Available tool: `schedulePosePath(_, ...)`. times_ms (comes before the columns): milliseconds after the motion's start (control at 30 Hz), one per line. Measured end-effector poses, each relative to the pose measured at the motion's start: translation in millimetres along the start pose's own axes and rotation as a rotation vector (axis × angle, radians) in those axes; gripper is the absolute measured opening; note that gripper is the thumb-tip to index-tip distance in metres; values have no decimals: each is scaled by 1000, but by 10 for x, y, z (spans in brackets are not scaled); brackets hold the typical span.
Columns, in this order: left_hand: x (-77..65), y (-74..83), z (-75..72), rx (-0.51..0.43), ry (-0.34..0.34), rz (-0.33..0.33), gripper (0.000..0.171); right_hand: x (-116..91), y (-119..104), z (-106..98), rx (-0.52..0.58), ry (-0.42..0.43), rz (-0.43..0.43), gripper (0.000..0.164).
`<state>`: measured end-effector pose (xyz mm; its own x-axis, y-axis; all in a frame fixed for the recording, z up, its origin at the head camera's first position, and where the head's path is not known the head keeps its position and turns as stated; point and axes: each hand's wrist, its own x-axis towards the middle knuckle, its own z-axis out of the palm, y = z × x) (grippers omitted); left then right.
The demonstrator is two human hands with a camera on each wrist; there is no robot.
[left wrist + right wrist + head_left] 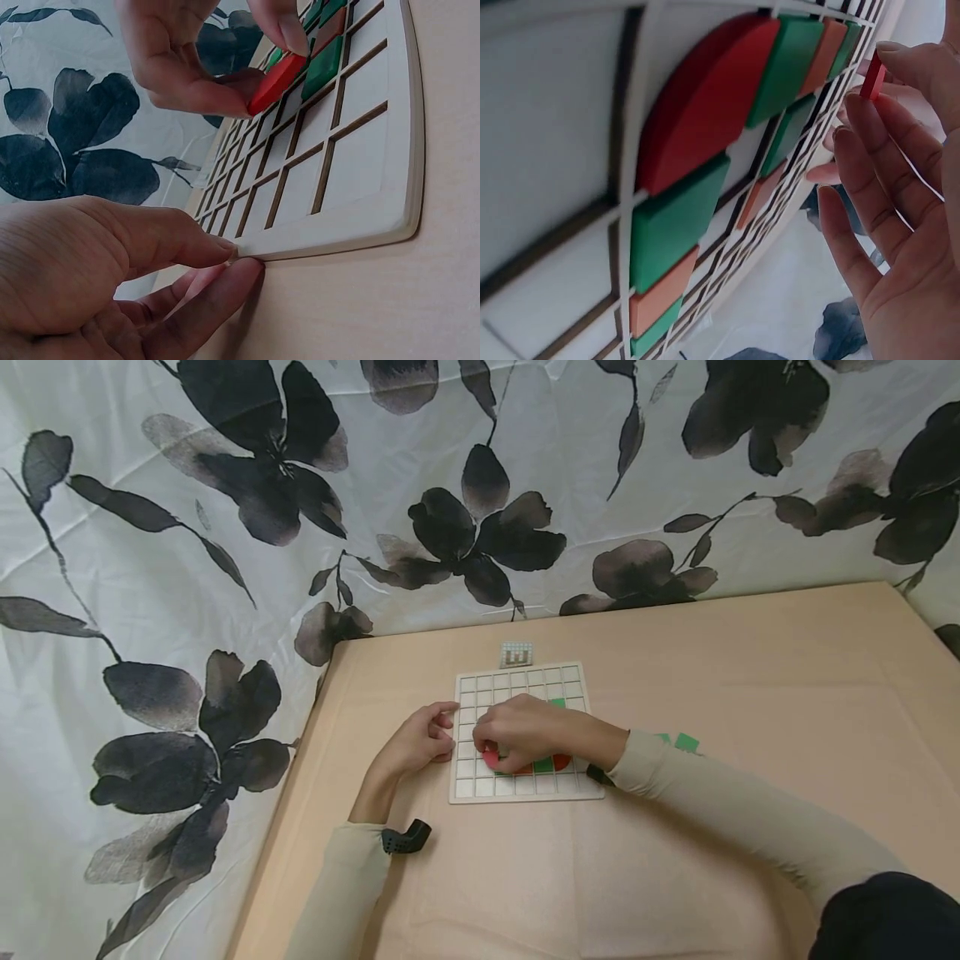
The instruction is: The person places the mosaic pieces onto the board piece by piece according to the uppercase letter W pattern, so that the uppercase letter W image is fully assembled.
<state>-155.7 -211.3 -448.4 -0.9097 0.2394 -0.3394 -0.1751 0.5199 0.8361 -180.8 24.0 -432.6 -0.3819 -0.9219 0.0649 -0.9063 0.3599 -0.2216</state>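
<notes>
A white grid board [480,789] with raised lines lies on the table. My right hand [525,732] is over its left half and pinches a red tile [277,84] between thumb and fingers, tilted just above the squares. At the board's left edge, my left hand [420,739] grips the rim [337,234] with thumb and fingertips. Set in the grid are a red tile with one rounded corner [705,97], green tiles [679,221] and orange tiles [664,300], running in rows from that red corner. In the head view the right hand hides part of them.
Behind the board lies a small card with a printed grid [516,654]. Loose green tiles [686,742] lie right of the board, partly behind the right sleeve [720,802]. A floral cloth [420,452] hangs along the table's far and left edges.
</notes>
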Motion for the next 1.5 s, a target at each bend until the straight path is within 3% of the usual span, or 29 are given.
schedulePosePath(633,-10,-5,7,-2,4,0,66,102,-98,110,-51,-35,-31,15)
schedulePosePath(1500,-5,-7,17,5,10,-8,66,-41,-18,5,-29,-50,-9,19)
